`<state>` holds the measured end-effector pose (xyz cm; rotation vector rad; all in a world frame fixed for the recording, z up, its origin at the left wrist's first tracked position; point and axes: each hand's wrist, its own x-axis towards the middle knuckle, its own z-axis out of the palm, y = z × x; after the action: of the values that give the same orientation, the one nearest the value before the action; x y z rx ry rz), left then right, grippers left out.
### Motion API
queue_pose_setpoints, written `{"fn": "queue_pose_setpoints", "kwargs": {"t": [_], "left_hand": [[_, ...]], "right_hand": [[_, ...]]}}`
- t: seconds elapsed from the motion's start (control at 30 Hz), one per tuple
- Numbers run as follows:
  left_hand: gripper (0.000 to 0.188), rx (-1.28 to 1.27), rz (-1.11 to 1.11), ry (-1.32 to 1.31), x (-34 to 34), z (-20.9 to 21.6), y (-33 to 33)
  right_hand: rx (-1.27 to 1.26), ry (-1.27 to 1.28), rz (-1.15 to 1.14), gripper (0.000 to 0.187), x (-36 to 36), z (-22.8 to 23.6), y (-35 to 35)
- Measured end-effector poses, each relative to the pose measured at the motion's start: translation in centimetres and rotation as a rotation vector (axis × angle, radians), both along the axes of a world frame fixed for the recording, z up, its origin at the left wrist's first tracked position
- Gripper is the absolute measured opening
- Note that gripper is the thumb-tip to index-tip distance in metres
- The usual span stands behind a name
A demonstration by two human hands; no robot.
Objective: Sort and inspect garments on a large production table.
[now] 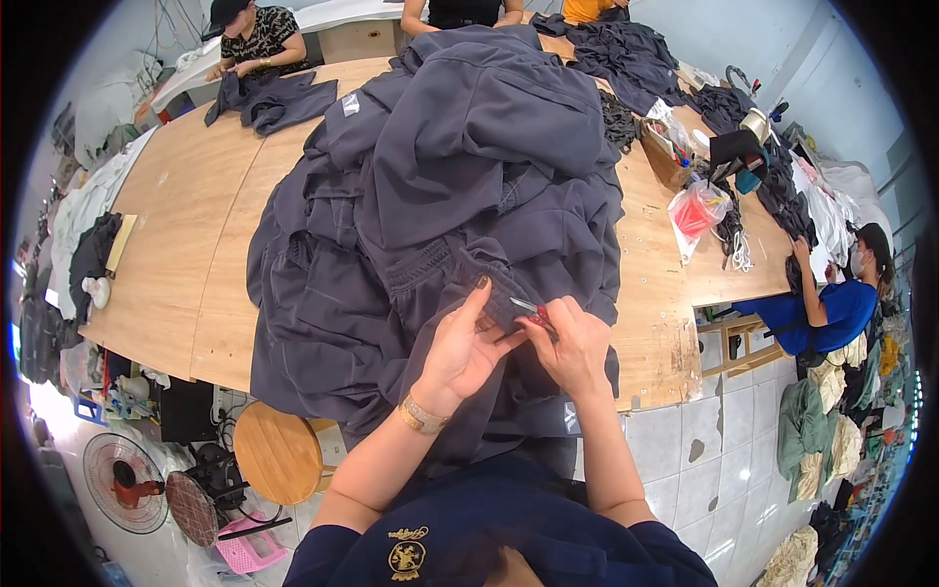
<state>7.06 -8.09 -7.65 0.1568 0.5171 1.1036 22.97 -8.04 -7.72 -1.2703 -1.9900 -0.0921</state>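
Toward the near edge of the pale plywood table (pixel 176 225), a dark grey cloth garment with gathered waistband (pixel 423 268) met the left hand's (pixel 460 354) thumb; whether its half-spread fingers pinched it, I couldn't tell. The right hand's (pixel 575 342) curled fingers gripped small red-handled metal scissors (pixel 539 315).

Garment workshop: broad pale wooden worktable (pixel 166 264) bears high heap of dark-grey cloth garments (pixel 479 137); co-worker in black-patterned top (pixel 262 37) handles dark cloth piece (pixel 279 103); round wooden stool (pixel 277 452) stands alongside.
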Motion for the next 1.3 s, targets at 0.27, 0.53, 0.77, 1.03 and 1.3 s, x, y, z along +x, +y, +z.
{"fn": "queue_pose_setpoints", "kwargs": {"t": [0.27,0.53,0.77,1.03,1.3], "left_hand": [[0.023,-0.004,0.008,0.026,0.11,0.14,-0.04],[0.024,0.011,0.015,0.024,0.24,0.08,-0.05],[0.024,0.019,0.022,0.035,0.27,0.16,-0.07],[0.023,0.045,0.027,0.069,0.48,0.23,-0.17],[0.023,0.057,0.05,0.095,0.73,0.24,-0.23]], "right_hand": [[-0.075,0.002,-0.004,0.029,-0.06,0.63,-0.23],[-0.071,-0.008,-0.01,0.029,0.15,0.63,-0.11],[0.009,-0.046,-0.011,0.032,0.24,0.61,0.0],[-0.055,-0.038,-0.013,0.028,0.22,0.94,-0.25],[-0.005,-0.041,0.002,0.032,0.38,0.55,0.03]]}}
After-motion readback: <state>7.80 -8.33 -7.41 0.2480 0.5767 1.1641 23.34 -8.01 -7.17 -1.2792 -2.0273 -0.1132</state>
